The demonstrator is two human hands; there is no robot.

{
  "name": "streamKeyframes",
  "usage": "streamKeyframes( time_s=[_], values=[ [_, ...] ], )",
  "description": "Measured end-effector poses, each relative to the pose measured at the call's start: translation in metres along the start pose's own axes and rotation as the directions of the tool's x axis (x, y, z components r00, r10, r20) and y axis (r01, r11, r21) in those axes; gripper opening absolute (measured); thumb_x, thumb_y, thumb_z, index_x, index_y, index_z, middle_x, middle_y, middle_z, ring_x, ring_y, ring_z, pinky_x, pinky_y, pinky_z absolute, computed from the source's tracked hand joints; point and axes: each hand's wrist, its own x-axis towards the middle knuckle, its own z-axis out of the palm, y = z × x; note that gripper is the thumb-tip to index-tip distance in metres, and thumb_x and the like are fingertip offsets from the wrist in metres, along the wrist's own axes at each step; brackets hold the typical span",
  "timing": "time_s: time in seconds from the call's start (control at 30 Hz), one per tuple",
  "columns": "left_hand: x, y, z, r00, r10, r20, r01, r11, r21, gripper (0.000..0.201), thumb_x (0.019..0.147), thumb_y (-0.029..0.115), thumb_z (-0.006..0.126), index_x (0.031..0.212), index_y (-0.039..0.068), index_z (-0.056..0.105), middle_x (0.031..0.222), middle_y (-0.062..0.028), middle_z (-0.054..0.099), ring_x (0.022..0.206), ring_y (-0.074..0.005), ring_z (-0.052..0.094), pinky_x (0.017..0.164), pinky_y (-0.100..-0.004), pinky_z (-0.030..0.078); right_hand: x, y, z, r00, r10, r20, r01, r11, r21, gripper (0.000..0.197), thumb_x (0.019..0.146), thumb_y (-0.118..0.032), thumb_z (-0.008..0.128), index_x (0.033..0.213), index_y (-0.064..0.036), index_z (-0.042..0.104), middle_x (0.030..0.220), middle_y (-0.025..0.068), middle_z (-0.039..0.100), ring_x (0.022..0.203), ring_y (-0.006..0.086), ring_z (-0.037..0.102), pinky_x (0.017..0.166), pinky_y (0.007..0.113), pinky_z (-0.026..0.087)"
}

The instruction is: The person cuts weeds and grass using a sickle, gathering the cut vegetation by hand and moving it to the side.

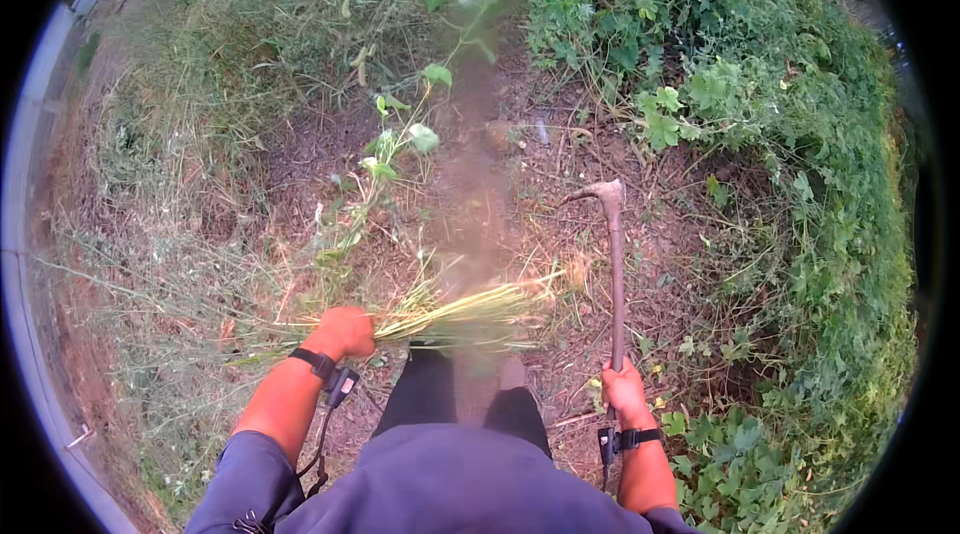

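My left hand (pixel 347 332) is closed round a bundle of long weed stalks (pixel 470 312). The pale yellow-green stems stick out to the right across my legs, and the thinner, leafier part trails off to the left. In my right hand (pixel 626 390) is the wooden handle of a sickle (pixel 616 279), gripped near its lower end. The sickle points away from me, its curved blade turned to the left at the far end, over bare ground. Both wrists wear black straps with small devices. A blurred vertical band hides part of the middle.
Dense leafy vines (pixel 800 184) cover the right side. Tall weeds (pixel 270 24) stand at the far left, and a single vine (pixel 385 159) rises ahead of me. Dry stems litter the brown soil (pixel 570 164). A pale concrete edge (pixel 30 264) runs along the left rim.
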Motion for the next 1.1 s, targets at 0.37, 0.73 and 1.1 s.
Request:
streamKeyframes(
  time_s=[0.37,0.73,1.1],
  values=[
    [-0.172,0.09,0.086,0.982,-0.145,-0.119,0.131,0.984,-0.117,0.032,0.075,0.022,0.059,0.097,0.004,0.074,0.105,-0.0206,0.07,0.099,-0.0352,0.068,0.086,-0.0433,0.054,-0.08,0.128,-0.107,0.992,0.018,0.128,-0.025,0.998,0.054,0.007,0.087,-0.008,0.055,0.09,-0.0125,0.05,0.058,-0.0013,0.045,0.04,0.0122,0.042,0.035,0.031,0.036],
    [-0.226,0.096,0.198,0.987,-0.076,-0.145,0.061,0.993,-0.105,0.033,0.075,0.025,0.06,0.098,0.006,0.074,0.104,-0.0179,0.071,0.1,-0.0344,0.068,0.086,-0.0429,0.054,-0.166,0.132,-0.11,0.941,-0.338,0.001,0.337,0.939,-0.073,0.007,0.088,-0.008,0.053,0.092,-0.0121,0.048,0.059,-0.002,0.044,0.039,0.0103,0.04,0.034,0.03,0.034],
    [-0.261,0.02,0.295,0.989,-0.016,-0.149,0.036,0.99,0.134,0.028,0.078,0.024,0.063,0.099,0.012,0.076,0.106,-0.0115,0.073,0.1,-0.027,0.07,0.084,-0.0397,0.055,-0.14,-0.017,0.154,0.69,-0.712,0.129,0.653,0.537,-0.534,0.035,0.084,-0.023,0.06,0.112,-0.0018,0.064,0.101,0.0248,0.069,0.099,0.0406,0.066,0.086,0.045,0.051]
  ],
)
